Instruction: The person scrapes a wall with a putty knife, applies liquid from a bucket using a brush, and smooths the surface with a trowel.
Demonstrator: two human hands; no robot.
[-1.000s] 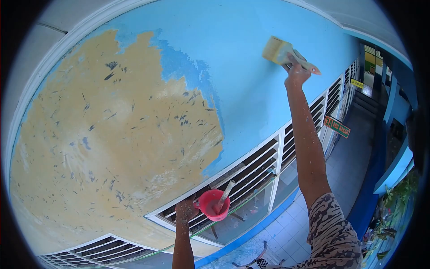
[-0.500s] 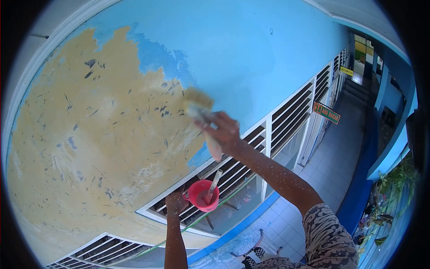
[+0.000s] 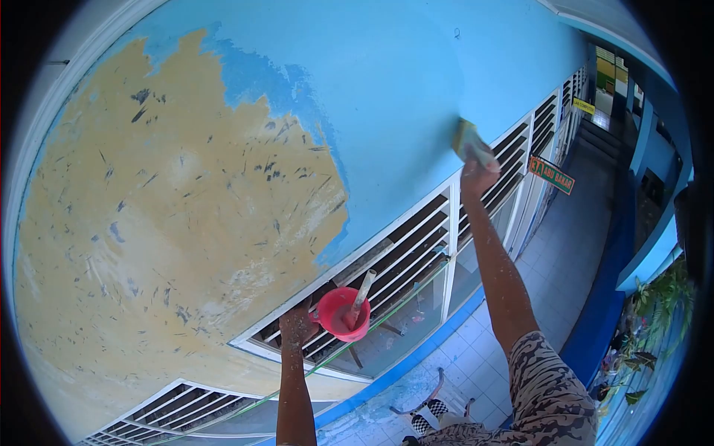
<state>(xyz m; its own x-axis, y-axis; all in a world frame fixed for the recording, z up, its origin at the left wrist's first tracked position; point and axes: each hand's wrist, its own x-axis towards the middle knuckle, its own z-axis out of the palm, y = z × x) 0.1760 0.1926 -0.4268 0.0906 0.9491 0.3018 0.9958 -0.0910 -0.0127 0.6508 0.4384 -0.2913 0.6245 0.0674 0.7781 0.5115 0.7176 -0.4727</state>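
Observation:
My right hand is closed round a wide paintbrush. Its yellowish bristles meet the blue wall just above the louvred window. Lower down, my left hand is beside the window slats, closed at the handle of a pink plastic cup; its fingertips are partly hidden. Inside the cup a pale stick or brush handle leans up and out over the rim. Left of the blue paint lies a tan, scuffed wall patch with a ragged edge.
White-framed louvres run along under the painted area. A green and orange sign juts from the wall over the tiled corridor. Below me are checkered footwear or straps and a curved metal bar. Plants grow at right.
My right hand has carried the paintbrush right, away from the edge of the tan patch, onto blue wall nearer the corridor. My left hand and the cup stay by the slats; the view shifts slightly.

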